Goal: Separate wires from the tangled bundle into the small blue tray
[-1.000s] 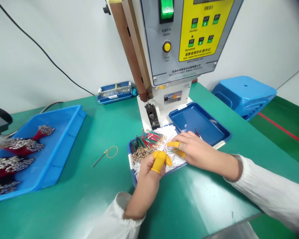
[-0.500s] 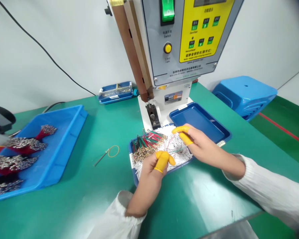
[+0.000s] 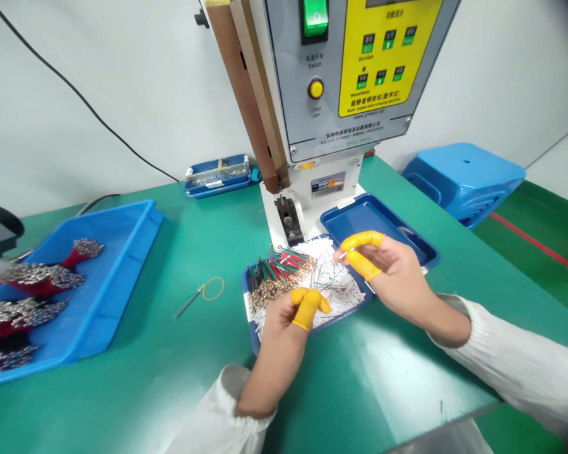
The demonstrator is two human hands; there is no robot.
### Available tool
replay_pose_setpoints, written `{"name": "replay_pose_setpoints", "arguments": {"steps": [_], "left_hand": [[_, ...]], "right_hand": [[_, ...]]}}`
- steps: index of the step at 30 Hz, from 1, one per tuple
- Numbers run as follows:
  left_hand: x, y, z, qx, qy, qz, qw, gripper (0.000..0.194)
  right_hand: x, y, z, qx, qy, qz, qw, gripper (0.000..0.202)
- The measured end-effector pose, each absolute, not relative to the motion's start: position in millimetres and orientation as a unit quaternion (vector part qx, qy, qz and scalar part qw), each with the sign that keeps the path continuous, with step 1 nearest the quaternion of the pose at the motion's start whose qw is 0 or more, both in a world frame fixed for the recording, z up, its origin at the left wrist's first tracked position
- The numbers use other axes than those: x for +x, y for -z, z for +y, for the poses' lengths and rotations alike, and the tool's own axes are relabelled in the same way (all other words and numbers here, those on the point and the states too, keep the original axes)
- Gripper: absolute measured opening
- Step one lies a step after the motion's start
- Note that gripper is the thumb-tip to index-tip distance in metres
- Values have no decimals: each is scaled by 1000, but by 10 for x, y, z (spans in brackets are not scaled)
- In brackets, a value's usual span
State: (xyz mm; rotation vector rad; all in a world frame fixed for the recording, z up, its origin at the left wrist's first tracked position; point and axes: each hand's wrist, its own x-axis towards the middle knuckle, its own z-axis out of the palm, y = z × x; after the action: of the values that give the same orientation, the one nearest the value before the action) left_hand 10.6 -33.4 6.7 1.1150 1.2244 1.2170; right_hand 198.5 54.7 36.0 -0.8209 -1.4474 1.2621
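Observation:
My left hand [image 3: 291, 331], with yellow finger cots on thumb and forefinger, is pinched on thin coloured wires [image 3: 315, 272] that rise from its fingertips. Between the yellow-covered thumb and forefinger of my right hand [image 3: 392, 271] is a small white tube [image 3: 344, 254]. Both hands hover over a blue tray [image 3: 249, 315]. In its left part lies a bundle of red, green and black wires [image 3: 284, 268] with brassy metal ends. Many loose white tubes [image 3: 345, 296] fill the rest of that tray.
Behind the tray stands a crimping machine [image 3: 307, 135]. A second blue tray [image 3: 383, 221] lies right of its base. At left, a large blue bin [image 3: 127, 271] holds several wire bundles. A rubber band [image 3: 214, 289] and a thin metal tool [image 3: 189, 301] lie between.
My right hand has moved slightly right and turned, and a white tube now shows between its fingertips. My left hand stays nearly in place with its wires.

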Motion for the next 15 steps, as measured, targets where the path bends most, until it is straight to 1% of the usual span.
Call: {"name": "replay_pose_setpoints", "arguments": {"steps": [5, 15], "left_hand": [[115, -97, -343, 460, -497, 519, 521, 49], [94, -63, -343, 480, -491, 500, 528, 45]], "right_hand": [[1963, -316, 563, -355, -532, -596, 485, 21], [1964, -302, 552, -362, -552, -588, 468, 20]]}}
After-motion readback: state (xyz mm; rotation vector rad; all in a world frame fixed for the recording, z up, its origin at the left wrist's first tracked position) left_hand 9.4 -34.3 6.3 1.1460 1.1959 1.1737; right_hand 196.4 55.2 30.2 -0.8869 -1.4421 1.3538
